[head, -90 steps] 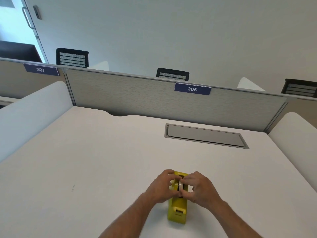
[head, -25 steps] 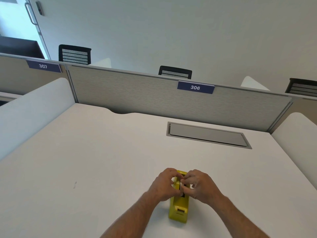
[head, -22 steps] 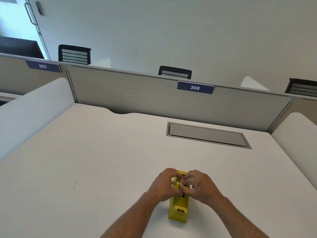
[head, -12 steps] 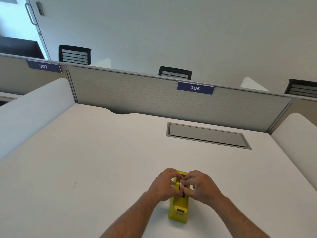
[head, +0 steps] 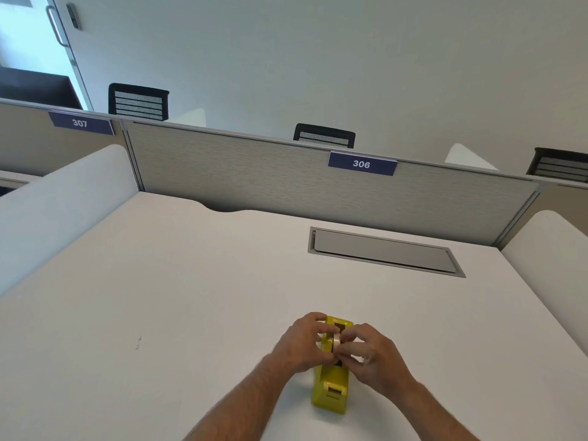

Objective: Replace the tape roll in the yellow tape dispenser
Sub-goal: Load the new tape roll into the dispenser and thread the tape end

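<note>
A pale wall (head: 318, 58) closes off the room, with a glazed door (head: 28, 43) at the far left and black mesh chair backs (head: 138, 101) showing over a grey partition (head: 270, 173). The partition carries two dark blue plates with white numbers: "306" (head: 362, 163) above this place and "307" (head: 81, 123) to the left. Below it spreads a white desk (head: 159, 297), with low white side screens (head: 57, 198) on both sides and a grey cable hatch (head: 385, 251) set flush near the back right.

The yellow tape dispenser (head: 331, 386) stands on the desk near the front edge, its long axis running away from the person, its cutter end nearest the camera. No writing on it can be read. The left hand (head: 302, 343) and the right hand (head: 372, 354) meet over its middle, fingertips pinching the pale tape roll (head: 335, 343) from either side, in the cradle.
</note>
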The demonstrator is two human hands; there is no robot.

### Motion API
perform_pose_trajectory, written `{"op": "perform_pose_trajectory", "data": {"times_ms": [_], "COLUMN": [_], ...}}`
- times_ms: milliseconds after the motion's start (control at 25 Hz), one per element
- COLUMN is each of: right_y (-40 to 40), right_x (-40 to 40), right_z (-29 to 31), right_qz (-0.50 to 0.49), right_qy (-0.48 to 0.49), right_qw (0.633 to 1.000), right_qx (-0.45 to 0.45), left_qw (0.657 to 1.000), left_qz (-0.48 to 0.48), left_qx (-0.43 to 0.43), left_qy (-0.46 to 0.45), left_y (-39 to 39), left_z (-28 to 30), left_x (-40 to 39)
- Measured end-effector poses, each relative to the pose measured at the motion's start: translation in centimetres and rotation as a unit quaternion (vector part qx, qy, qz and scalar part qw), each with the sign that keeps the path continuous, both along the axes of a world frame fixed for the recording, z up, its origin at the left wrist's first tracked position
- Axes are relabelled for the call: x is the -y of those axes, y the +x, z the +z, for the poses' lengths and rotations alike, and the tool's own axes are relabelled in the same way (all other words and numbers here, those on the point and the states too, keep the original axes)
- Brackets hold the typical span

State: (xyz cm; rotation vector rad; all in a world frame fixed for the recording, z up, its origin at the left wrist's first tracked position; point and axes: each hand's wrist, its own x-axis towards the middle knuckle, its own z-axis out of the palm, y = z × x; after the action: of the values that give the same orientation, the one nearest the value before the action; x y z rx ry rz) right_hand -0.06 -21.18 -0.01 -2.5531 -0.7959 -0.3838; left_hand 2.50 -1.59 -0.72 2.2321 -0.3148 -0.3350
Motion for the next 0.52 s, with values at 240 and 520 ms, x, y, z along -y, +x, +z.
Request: {"op": "perform_pose_trajectory", "data": {"times_ms": [240, 520], "right_y": [-0.27, -0.22], "right_x": [-0.14, 0.03], "right_z": [-0.20, -0.54], "right_qz": [-0.006, -0.012], "right_qy": [0.018, 0.027], "right_qw": [1.000, 1.000], "right_qx": [-0.002, 0.009], "left_qw": [1.000, 1.000], "left_qz": [0.000, 0.002], "left_qx": [-0.004, -0.007], "left_qy": [0.005, 0.007], "left_y": [-0.11, -0.03], "left_z": [0.27, 0.23], "left_x": [0.01, 0.02]}}
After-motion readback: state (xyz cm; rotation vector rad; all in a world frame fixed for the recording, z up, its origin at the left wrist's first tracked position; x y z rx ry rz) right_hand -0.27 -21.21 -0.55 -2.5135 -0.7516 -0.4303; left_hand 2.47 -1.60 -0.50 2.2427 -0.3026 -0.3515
